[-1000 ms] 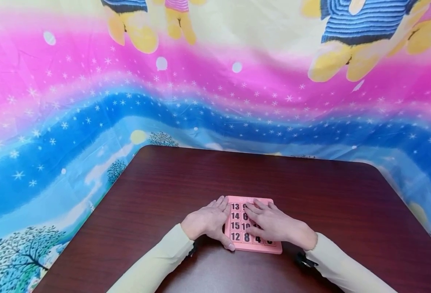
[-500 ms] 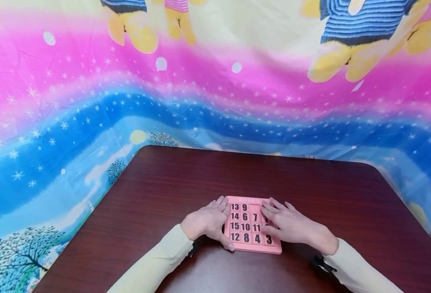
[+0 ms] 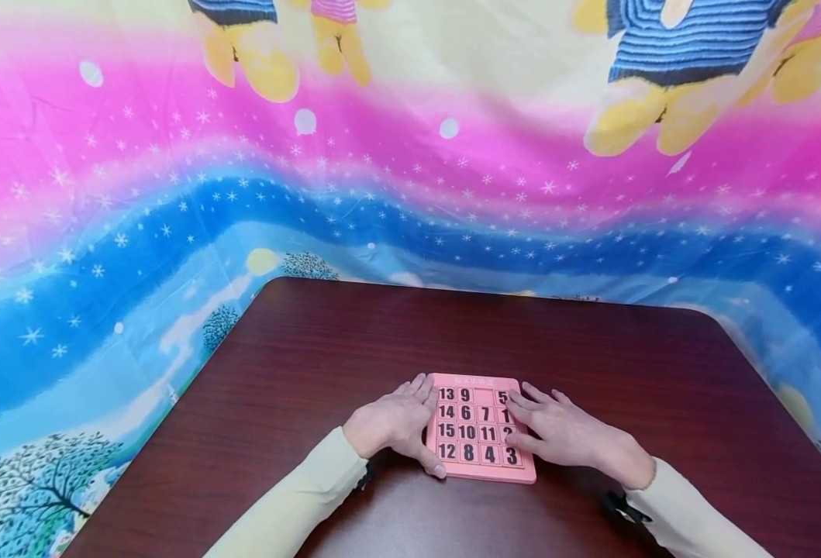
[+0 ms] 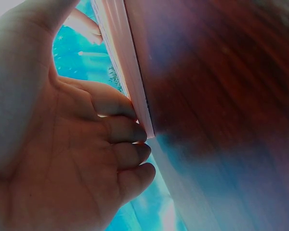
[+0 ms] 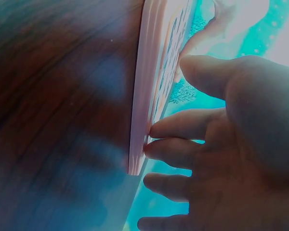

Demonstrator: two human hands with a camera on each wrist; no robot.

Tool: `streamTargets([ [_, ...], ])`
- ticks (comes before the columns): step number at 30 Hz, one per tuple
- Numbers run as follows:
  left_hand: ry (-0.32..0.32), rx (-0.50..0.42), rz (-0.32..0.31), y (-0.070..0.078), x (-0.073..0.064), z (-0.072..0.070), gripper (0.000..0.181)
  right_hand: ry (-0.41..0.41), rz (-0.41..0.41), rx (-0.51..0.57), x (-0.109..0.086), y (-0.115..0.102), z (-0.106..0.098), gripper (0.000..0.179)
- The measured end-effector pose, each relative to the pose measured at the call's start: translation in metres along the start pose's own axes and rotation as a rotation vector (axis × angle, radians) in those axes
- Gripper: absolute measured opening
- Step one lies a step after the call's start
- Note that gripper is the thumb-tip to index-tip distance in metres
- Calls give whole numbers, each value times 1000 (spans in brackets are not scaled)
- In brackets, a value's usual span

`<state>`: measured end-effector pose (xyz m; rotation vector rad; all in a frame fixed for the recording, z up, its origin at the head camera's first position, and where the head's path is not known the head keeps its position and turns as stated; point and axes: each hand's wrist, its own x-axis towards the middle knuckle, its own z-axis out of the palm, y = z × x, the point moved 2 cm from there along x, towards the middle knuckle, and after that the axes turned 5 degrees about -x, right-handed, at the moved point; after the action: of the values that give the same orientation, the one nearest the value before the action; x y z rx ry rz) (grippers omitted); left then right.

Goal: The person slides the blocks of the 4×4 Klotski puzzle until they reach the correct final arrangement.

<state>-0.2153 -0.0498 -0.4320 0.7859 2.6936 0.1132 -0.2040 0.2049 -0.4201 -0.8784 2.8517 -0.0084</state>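
A pink sliding number puzzle (image 3: 476, 426) lies flat on the table, its black-numbered tiles facing up. One gap (image 3: 484, 397) shows in the top row, between 9 and 5. My left hand (image 3: 396, 422) rests along the puzzle's left side, fingers extended at the far corner and thumb at the near one. Over the right side, my right hand (image 3: 570, 434) lays its fingertips on the right-hand column, partly covering the 2. Seen from the left wrist, the fingers (image 4: 125, 130) touch the puzzle's edge. In the right wrist view, two fingers (image 5: 176, 149) meet the top face.
The dark brown wooden table (image 3: 354, 333) has rounded far corners. Behind it hangs a printed cloth (image 3: 410, 170) in pink and blue with snowflakes and trees. A black strap (image 3: 625, 508) sits at the right wrist.
My right hand has drawn back to the right across the puzzle, uncovering the gap and the 5 and 1 tiles. My left hand and the puzzle have stayed in place.
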Motion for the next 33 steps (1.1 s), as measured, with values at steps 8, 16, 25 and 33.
streamTargets([
  [8, -1, 1, -4, 0, -1, 0, 129, 12, -12, -6, 4, -1, 1, 66],
  [16, 3, -3, 1, -1, -1, 1, 130, 8, -27, -4, 9, -7, 0, 66],
  [25, 0, -7, 3, -2, 0, 1, 129, 19, -70, -25, 21, -18, 1, 63],
  [33, 0, -3, 4, -2, 1, 1, 129, 8, -46, -12, 10, -18, -5, 67],
])
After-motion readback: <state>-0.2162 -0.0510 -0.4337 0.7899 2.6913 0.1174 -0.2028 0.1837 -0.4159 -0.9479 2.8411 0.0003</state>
